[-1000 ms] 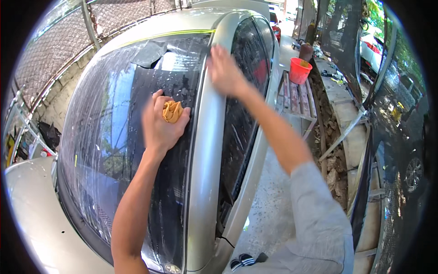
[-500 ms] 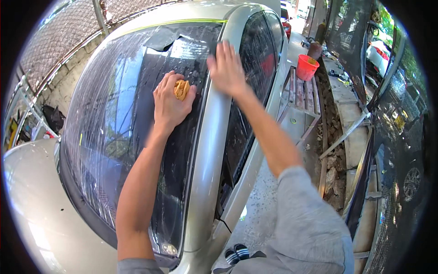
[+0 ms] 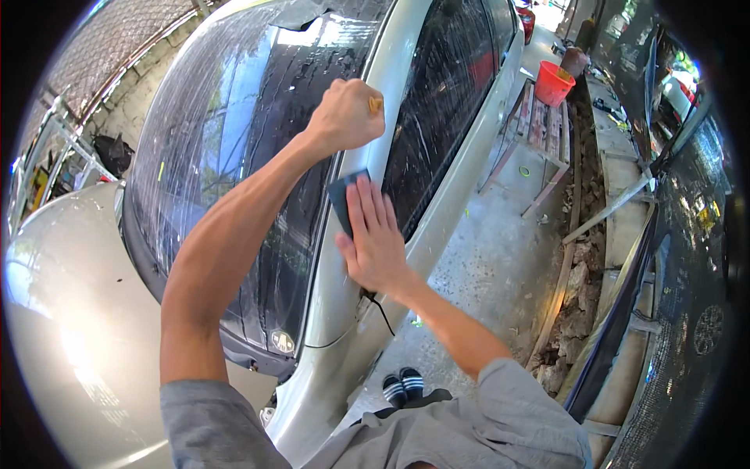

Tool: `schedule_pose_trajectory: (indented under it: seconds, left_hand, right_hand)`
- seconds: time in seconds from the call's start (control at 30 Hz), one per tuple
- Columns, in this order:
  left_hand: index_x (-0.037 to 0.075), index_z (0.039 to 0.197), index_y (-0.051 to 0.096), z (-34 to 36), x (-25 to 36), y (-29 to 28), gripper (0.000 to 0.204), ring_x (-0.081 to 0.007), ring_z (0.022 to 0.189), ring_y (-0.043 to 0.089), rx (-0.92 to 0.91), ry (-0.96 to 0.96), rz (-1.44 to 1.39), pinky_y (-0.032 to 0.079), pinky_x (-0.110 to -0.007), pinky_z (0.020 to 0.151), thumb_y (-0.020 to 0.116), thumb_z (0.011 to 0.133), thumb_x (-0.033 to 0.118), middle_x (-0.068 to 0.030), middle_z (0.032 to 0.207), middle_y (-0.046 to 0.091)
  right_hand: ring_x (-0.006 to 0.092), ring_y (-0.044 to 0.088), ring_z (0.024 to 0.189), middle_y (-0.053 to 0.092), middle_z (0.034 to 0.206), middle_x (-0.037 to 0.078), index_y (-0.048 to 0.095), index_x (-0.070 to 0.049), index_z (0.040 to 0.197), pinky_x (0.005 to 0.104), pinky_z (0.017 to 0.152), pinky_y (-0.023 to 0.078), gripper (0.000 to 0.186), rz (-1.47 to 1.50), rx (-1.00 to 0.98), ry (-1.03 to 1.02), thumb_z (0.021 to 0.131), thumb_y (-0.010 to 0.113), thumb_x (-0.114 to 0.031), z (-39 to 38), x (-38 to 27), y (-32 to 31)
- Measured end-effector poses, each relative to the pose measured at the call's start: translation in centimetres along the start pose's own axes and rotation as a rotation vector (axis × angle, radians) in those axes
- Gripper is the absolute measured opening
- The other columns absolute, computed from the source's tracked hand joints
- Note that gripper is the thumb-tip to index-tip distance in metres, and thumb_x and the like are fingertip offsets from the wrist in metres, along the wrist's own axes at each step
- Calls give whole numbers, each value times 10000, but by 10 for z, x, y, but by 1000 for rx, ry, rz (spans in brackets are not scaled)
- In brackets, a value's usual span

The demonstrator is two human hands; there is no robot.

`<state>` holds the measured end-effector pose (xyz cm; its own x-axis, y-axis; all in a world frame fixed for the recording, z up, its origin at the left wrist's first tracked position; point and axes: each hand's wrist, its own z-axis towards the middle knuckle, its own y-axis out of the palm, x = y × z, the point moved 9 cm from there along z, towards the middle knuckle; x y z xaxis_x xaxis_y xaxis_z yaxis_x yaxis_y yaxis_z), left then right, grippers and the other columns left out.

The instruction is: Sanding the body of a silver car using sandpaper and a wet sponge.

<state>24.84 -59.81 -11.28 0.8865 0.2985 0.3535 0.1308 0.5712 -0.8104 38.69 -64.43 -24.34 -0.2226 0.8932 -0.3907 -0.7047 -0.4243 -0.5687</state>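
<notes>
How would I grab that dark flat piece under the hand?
Probably by pinching the left edge of the dark flat piece, coming from the windshield side. That edge sticks out uncovered, while the right hand lies flat over the rest. It looks thin, so a thumb-and-finger pinch should suit it best.

Red bucket (image 3: 555, 87) on far end of slatted surface (image 3: 538, 129), right side. Small green ring (image 3: 524, 171) on concrete floor (image 3: 492, 250) near its legs. Rubble (image 3: 576, 289) farther right, then dark mesh (image 3: 687, 273). Left: chain-link fence (image 3: 117, 51) above wall (image 3: 144, 92), black bundle (image 3: 113, 155) beside metal frame (image 3: 80, 142).
</notes>
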Motion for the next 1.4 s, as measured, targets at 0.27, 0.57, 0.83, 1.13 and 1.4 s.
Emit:
schedule_pose_trajectory:
  seconds: [0.27, 0.57, 0.83, 1.13, 1.4]
  left_hand:
    - [-21, 800, 702, -18, 1, -5, 223, -476, 732, 646, -106, -87, 80, 550, -471, 731, 601, 693, 146, -301, 731, 625]
    - [33, 1004, 698, -51, -40, -47, 251, -406, 939, 665, 286, 61, -67, 525, -419, 863, 631, 799, 160, -225, 980, 692]
    - [-19, 1130, 605, -115, -88, -12, 359, -415, 1206, 571, 568, 135, -59, 435, -454, 1047, 690, 873, 217, -246, 1222, 628]
    - [-17, 1076, 606, -115, -74, -18, 350, -425, 1125, 604, 625, 181, -92, 470, -451, 988, 704, 859, 241, -240, 1156, 646]
    - [-10, 1021, 601, -122, -77, -37, 312, -395, 971, 632, 621, 151, -76, 504, -449, 859, 704, 852, 231, -194, 1007, 649]
  right_hand:
    - [405, 279, 1442, 316, 1528, 271, 328, 59, 1476, 554, 1148, 255, 688, -93, -36, 27, 948, 537, -330, 6, -29, 21]
    - [383, 277, 1456, 299, 1562, 235, 349, 48, 1473, 534, 1155, 243, 645, -227, 73, 119, 960, 499, -313, 21, -17, 24]
    - [382, 255, 1466, 269, 1582, 234, 312, 58, 1494, 505, 1174, 239, 659, -406, 165, 138, 978, 493, -308, 69, 28, 6]
    - [447, 211, 1466, 180, 1596, 275, 222, 78, 1518, 529, 1184, 209, 722, -435, 11, 179, 974, 482, -319, 30, 5, 12]
    - [407, 221, 1474, 200, 1603, 238, 218, 64, 1525, 522, 1188, 198, 723, -308, -64, 241, 975, 479, -326, -67, -72, 41]
